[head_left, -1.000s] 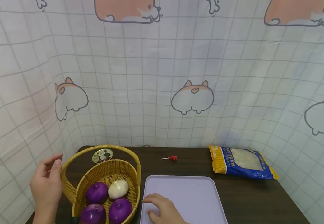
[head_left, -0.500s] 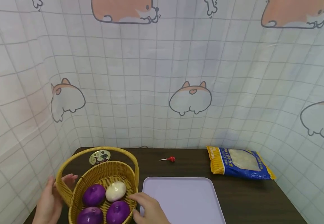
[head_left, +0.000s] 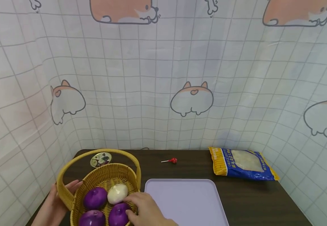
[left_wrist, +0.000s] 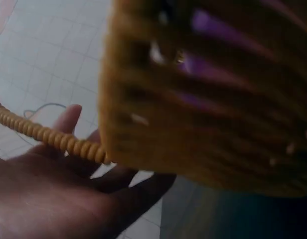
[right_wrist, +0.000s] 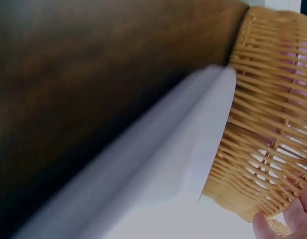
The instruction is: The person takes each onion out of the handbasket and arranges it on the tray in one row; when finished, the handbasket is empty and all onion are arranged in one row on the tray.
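**Right hand (head_left: 147, 208) over a purple onion (head_left: 117, 216)**

We see this onion inside the wicker basket (head_left: 108, 171), left of the lilac tray (head_left: 184, 201). Above it, thumb and fingers stand apart — whether they touch it, we cannot tell. The left hand (head_left: 56, 201) — fingers extended — lies along the basket's outer side.
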Demonstrator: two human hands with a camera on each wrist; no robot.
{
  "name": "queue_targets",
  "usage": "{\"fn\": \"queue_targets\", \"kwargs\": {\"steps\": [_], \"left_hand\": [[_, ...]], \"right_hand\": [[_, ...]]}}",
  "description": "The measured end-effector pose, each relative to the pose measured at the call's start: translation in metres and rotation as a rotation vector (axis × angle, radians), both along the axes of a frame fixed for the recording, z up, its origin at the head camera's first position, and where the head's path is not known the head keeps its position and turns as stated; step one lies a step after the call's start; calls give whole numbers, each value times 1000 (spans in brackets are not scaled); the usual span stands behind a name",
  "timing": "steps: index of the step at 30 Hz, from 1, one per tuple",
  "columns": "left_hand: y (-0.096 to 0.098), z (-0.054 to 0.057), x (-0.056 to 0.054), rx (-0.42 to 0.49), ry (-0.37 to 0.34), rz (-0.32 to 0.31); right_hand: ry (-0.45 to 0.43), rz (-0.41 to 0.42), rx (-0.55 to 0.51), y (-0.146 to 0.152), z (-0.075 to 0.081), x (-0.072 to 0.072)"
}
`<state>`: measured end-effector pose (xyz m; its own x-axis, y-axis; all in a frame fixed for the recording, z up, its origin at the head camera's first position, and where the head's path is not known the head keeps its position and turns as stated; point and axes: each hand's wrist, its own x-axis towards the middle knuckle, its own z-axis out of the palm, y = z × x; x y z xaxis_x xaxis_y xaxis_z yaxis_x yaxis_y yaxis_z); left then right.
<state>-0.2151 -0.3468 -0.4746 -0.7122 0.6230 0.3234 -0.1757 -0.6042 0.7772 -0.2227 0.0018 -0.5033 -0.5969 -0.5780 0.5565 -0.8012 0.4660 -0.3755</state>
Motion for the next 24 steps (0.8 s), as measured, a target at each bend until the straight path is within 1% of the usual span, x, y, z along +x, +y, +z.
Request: {"fn": "queue_targets", "kwargs": {"steps": [1,2,3,5,6,7,8,9,11,12,13,14,16,17,18,21,24], "left_hand": [[1,-2,0,-20,39,4],[3,-5,0,-44,92,22],[4,-7,1,-90,131,58],[6,-11,2,-215,197,163],[8,-14,3,-294,224,237],[10,-16,3,-395,223,327],[13,-18,3,-501,210,413],[16,-17,3,-604,173,486],[22,-17,3,-793,126,616],[25,-17,3,-881,113,668],[27,-16,2,-956,106,706],[29,-15,2,-1011,118,734],[31,-15,1,-1100,154,783],[31,-16,1,-1129,176,805],[32,-17,0,-1136,200,821],[33,-22,-2,-1120,220,875],[35,-28,-4,-1113,239,955]], "right_hand": [[3,-8,2,1,0,-2],[6,-19,4,2,0,-3],[8,-31,7,2,0,-5],[16,-56,20,4,1,-7],[21,-68,30,5,2,-8],[28,-80,47,5,2,-9],[54,-87,63,5,3,-10],[85,-91,80,5,4,-10],[146,-72,113,5,6,-10],[169,-56,130,4,7,-9],[190,-40,146,4,9,-9],[203,-17,155,3,10,-9],[170,25,190,2,13,-8],[141,35,211,0,15,-7],[114,43,233,-1,16,-8],[19,46,307,-6,22,-10],[-54,38,394,-12,29,-12]]}}
